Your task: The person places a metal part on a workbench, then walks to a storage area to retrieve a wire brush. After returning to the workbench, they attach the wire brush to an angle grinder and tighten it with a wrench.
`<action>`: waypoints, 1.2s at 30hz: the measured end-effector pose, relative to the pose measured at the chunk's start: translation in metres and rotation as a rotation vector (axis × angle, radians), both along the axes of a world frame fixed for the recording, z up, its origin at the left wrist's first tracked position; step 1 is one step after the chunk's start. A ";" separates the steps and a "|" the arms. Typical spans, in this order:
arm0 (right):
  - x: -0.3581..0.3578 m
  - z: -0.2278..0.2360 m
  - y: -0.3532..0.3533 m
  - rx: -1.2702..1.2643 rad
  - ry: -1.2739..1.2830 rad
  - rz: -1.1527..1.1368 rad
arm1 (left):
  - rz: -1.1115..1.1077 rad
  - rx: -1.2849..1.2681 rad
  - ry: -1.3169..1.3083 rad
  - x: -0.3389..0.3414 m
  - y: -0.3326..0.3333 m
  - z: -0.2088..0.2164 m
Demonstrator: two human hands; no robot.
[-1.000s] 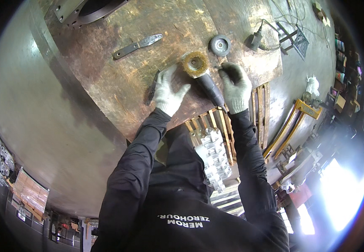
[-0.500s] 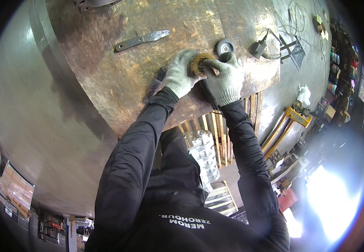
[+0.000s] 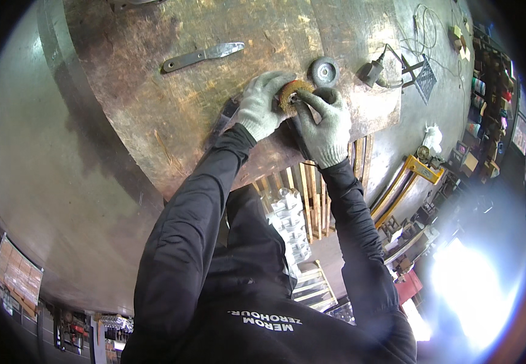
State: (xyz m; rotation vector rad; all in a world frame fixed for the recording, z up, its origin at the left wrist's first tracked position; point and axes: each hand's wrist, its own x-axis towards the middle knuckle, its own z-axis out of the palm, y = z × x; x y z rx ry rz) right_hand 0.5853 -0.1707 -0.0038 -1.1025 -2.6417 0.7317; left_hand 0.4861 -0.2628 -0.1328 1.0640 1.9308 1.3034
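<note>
A round wire wheel brush (image 3: 286,104) with golden bristles lies between my gloved hands over the worn wooden table (image 3: 141,103). My left hand (image 3: 258,109) is closed around its left side. The fingers of my right hand (image 3: 326,128) are pinched together at its hub; what they hold there is too small to make out. Beneath both hands a dark tool (image 3: 300,138) shows only in part, the rest hidden by the gloves. Just beyond my right hand lies a grey grinding disc (image 3: 332,74). A knife-like blade with a grey handle (image 3: 184,61) rests further left.
At the table's right edge sits a dark plug-like block (image 3: 372,73) with a cable, beside a black mesh stand (image 3: 424,79). Wooden slats (image 3: 314,200) and stacked silvery metal parts (image 3: 290,221) are below the near edge. A yellow pallet jack (image 3: 424,170) stands to the right.
My right fingers have shifted onto the wheel brush's hub, uncovering more of its bristles and the grinding disc. My left hand stays on the brush.
</note>
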 end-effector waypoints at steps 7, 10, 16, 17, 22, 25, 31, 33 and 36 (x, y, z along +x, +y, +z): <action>-0.006 0.002 -0.001 -0.088 -0.034 -0.022 | -0.037 -0.007 -0.002 -0.008 0.000 0.008; -0.006 0.005 0.003 -0.115 0.026 -0.021 | -0.039 -0.036 0.062 -0.009 0.001 0.009; 0.002 0.010 0.007 -0.134 0.075 -0.123 | -0.063 -0.100 -0.069 -0.008 0.005 0.012; 0.003 0.010 0.007 -0.096 0.082 -0.100 | -0.045 -0.087 -0.031 -0.008 0.004 0.013; 0.008 0.010 0.004 0.071 -0.103 0.120 | -0.042 -0.137 -0.007 -0.010 0.002 0.018; 0.007 0.007 0.004 0.173 -0.123 0.228 | -0.053 -0.162 -0.034 -0.010 0.002 0.019; 0.001 -0.004 0.007 0.143 -0.126 0.237 | -0.028 -0.106 -0.011 -0.007 0.001 0.016; 0.003 -0.003 0.008 0.115 -0.146 0.242 | -0.034 -0.119 0.001 -0.008 0.001 0.014; 0.008 0.003 0.010 0.129 -0.111 0.256 | -0.036 -0.103 -0.019 -0.008 0.003 0.013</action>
